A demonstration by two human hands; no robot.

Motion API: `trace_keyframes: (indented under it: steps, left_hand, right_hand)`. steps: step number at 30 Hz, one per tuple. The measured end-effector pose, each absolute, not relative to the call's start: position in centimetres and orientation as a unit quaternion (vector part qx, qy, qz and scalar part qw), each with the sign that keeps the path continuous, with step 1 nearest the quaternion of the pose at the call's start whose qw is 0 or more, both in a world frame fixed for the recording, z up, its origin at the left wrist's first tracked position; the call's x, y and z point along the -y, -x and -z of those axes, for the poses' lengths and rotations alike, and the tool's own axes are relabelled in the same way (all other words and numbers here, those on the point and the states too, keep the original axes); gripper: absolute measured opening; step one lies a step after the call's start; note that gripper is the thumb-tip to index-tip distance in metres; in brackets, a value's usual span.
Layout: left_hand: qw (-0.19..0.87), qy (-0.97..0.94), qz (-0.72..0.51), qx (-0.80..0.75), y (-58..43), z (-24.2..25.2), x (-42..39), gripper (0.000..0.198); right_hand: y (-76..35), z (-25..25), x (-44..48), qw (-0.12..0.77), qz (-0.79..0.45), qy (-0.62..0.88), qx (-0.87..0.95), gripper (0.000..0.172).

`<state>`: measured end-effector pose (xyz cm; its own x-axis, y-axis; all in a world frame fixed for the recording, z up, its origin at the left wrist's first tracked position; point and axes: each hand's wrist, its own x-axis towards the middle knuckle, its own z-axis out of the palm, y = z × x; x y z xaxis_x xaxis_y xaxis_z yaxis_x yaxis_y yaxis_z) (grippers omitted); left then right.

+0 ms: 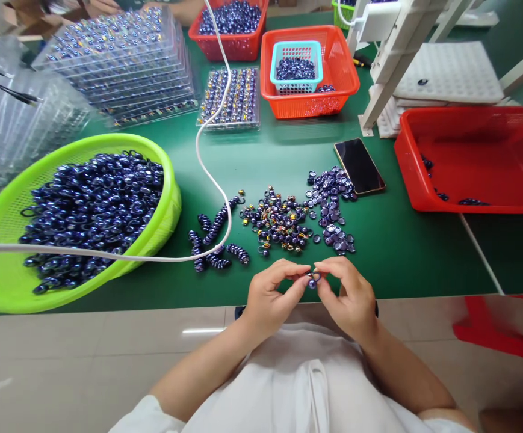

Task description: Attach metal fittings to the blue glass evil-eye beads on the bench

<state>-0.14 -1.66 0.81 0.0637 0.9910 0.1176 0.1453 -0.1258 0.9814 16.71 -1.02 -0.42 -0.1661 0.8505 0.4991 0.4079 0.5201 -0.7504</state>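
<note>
Between the fingertips of both hands is a small dark blue ringed part (312,281), shiny and rounded at its lower end. My left hand (272,296) pinches it from the left, and my right hand (346,294) from the right. Fingertips hide some of it. Just beyond, on the green table, lies a pile of blue parts with gold-coloured pieces (281,222). Loose dark blue caps (331,189) are scattered to its right. Stacked rows of dark blue rings (216,225) lie to its left.
A lime green basket (171,198) full of blue ringed parts stands left. Behind are stacked clear trays (153,78), a filled tray (229,99) and red baskets (268,90). A phone (360,166) and red bin (478,150) sit right. A white cable (202,153) crosses the table.
</note>
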Motion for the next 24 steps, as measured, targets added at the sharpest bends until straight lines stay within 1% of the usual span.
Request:
trace_keyframes:
  steps: [3,5,16,24]
  left_hand:
    - [0.449,-0.571,-0.474,-0.498,0.19,-0.65,1.72,0.011]
    - [0.449,-0.569,-0.466,-0.508,0.22,-0.66,1.76,0.01]
    - [0.432,-0.601,-0.446,-0.503,0.29,-0.81,1.82,0.01]
    - [0.397,-0.621,-0.481,-0.475,0.14,-0.57,1.76,0.012]
  right_hand:
    - [-16.28,0.45,1.24,0.474,-0.302,0.459,0.687,0.018]
    - [-16.11,0.37,1.22,0.469,-0.319,0.465,0.68,0.014]
    - [-16.37,-0.18,0.87,0.451,-0.332,0.468,0.683,0.012]
    - [-15.79,-0.03,0.82,0.444,-0.378,0.485,0.652,0.01]
